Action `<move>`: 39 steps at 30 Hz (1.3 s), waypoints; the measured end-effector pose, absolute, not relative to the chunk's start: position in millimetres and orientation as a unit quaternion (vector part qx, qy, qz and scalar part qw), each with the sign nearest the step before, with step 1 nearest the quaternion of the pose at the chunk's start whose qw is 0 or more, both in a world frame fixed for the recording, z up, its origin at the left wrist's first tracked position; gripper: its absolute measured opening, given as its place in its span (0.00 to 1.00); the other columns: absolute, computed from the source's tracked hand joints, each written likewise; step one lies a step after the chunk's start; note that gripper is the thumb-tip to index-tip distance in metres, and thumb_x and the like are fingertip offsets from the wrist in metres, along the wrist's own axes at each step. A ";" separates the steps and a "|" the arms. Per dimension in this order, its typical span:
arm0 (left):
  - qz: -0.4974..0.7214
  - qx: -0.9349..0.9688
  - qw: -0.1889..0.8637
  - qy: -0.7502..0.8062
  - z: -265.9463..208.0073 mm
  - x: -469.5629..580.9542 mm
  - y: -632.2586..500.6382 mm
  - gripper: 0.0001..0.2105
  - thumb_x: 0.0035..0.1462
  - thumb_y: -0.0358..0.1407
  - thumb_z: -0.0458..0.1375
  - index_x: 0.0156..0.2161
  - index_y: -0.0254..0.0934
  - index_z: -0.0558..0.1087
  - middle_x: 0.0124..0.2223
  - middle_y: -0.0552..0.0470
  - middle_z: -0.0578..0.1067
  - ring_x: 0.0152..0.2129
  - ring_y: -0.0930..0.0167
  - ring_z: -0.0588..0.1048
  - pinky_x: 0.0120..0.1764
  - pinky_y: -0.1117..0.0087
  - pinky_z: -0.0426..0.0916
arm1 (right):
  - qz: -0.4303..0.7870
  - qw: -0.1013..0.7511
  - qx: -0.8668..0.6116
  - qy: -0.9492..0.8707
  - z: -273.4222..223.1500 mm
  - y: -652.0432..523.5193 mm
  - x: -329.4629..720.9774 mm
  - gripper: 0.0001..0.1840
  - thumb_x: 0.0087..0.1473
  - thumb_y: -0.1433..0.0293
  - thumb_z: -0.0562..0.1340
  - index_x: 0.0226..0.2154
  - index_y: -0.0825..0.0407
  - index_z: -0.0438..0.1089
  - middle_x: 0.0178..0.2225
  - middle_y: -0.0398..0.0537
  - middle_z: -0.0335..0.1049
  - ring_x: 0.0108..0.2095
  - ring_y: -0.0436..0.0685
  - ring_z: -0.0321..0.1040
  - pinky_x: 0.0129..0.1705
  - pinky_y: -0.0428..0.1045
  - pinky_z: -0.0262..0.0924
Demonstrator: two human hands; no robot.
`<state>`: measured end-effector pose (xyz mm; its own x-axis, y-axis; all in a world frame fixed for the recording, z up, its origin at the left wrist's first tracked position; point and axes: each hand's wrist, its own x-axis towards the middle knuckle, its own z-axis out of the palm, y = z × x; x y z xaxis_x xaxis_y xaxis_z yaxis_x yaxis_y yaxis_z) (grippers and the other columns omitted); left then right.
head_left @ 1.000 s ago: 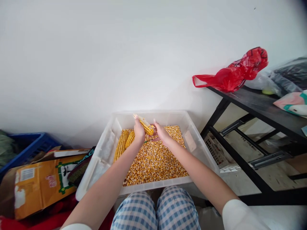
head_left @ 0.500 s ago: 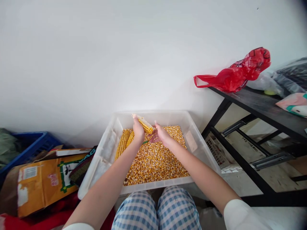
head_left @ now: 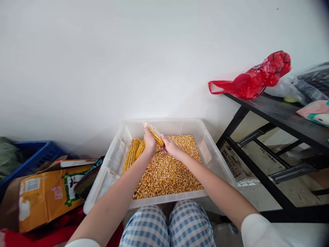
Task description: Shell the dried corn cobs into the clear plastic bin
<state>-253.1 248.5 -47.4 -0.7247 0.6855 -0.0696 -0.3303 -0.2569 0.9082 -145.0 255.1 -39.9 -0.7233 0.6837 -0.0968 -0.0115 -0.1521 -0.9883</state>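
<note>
My left hand (head_left: 149, 140) is closed round the upper left end of a corn cob (head_left: 155, 134), held tilted above a translucent plastic bin (head_left: 105, 167). Part of the cob's top side is bare and pale; yellow kernels still cover the side facing me. At the lower right end, my right hand (head_left: 170, 146) grips the cob, thumb on top and fingers curled beneath. Loose corn kernels (head_left: 167, 178) spread thickly over the bin floor. Whole corn cobs (head_left: 132, 153) lie along the bin's left side. Something small and green near my right fingers is mostly hidden.
To the right stands a black metal-framed table (head_left: 272, 113) with a red plastic bag (head_left: 254, 79) on its corner. A flattened orange carton (head_left: 51, 192) and a blue crate (head_left: 43, 151) are at the left. A white wall (head_left: 154, 61) rises behind the bin.
My right hand has gone from loosely open beside the cob's end to closed on it, thumb lowered onto the cob. My left hand keeps its hold, nearly unmoved.
</note>
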 end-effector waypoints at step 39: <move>0.738 0.217 0.450 0.454 -24.4 -253.3 239.4 0.20 0.49 0.51 0.51 0.24 0.34 0.68 0.25 0.44 0.76 0.21 0.67 0.74 0.27 0.68 0.68 | 0.661 0.247 -0.313 -0.636 -46.1 257.2 -145.8 0.37 0.52 0.41 0.41 0.33 0.54 0.70 0.16 0.44 0.66 0.13 0.50 0.62 0.18 0.48 0.62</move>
